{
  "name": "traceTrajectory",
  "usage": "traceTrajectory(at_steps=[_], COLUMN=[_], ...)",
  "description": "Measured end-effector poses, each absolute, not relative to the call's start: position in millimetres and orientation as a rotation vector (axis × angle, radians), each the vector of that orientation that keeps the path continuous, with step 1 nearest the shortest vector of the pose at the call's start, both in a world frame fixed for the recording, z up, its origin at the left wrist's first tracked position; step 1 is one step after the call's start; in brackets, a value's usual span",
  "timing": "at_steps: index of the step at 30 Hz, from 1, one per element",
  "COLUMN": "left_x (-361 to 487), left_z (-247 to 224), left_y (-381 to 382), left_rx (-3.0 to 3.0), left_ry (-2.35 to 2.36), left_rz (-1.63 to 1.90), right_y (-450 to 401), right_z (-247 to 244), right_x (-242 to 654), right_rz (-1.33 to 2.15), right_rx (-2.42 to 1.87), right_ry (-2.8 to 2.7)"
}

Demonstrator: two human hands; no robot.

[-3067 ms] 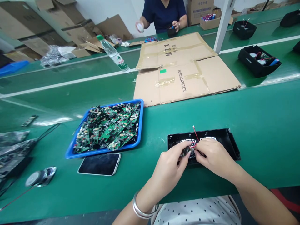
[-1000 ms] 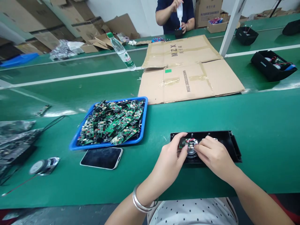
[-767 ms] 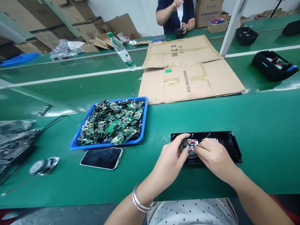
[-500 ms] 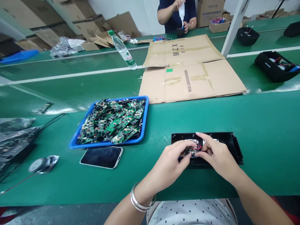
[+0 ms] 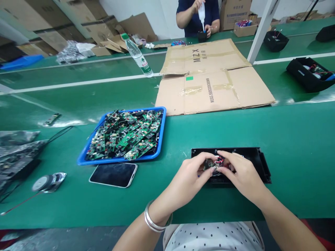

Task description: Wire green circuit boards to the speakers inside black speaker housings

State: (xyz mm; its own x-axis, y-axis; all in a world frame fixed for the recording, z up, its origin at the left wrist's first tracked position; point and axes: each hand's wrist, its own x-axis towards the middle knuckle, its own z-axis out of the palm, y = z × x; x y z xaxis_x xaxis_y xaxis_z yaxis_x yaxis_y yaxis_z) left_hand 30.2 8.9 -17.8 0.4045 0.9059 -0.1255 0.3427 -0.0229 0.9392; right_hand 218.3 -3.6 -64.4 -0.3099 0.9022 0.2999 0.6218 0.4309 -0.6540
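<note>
A black speaker casing [image 5: 258, 165] lies lengthwise on the green table in front of me, with round metal speaker parts partly hidden under my hands. Above its left half, my left hand [image 5: 188, 177] pinches a small circuit board [image 5: 210, 164] between thumb and fingers. My right hand [image 5: 242, 176] is closed at the board's right side, its thumb and index finger around red and black wires [image 5: 220, 161]. The fingertips of both hands nearly meet, and they hide where the wires join the board.
Left of me are a blue tray [image 5: 162, 136] heaped with circuit boards, a phone [image 5: 113, 175] and a loose speaker [image 5: 43, 183]. Flattened cardboard [image 5: 214, 90] lies ahead, beside a water bottle [image 5: 138, 57]. Across the table, a person [image 5: 190, 21] holds a white squeeze bottle [image 5: 201, 14].
My right index finger has bent down closer to the board, and the board and wires have turned slightly between my fingers. The casing stays in place.
</note>
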Motion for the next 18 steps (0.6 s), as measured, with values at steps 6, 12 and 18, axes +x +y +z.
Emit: traceTrajectory(at_steps=[6,12,18], left_x=[23,20,12], left_z=[-18,-23,-22], left_y=[24,30,28], left_rx=[1.292,1.349,1.333], left_ry=[1.298,1.365,1.298], left_rz=[0.607,0.544,0.57], right_y=[-2,-4,-5], right_z=[-58,-55,-64], right_x=[225,230,246], right_rz=[0.441,0.358,0.16], right_rx=[-1.286,-1.275,-1.391], right_ry=[-1.927,-2.46,-2.638])
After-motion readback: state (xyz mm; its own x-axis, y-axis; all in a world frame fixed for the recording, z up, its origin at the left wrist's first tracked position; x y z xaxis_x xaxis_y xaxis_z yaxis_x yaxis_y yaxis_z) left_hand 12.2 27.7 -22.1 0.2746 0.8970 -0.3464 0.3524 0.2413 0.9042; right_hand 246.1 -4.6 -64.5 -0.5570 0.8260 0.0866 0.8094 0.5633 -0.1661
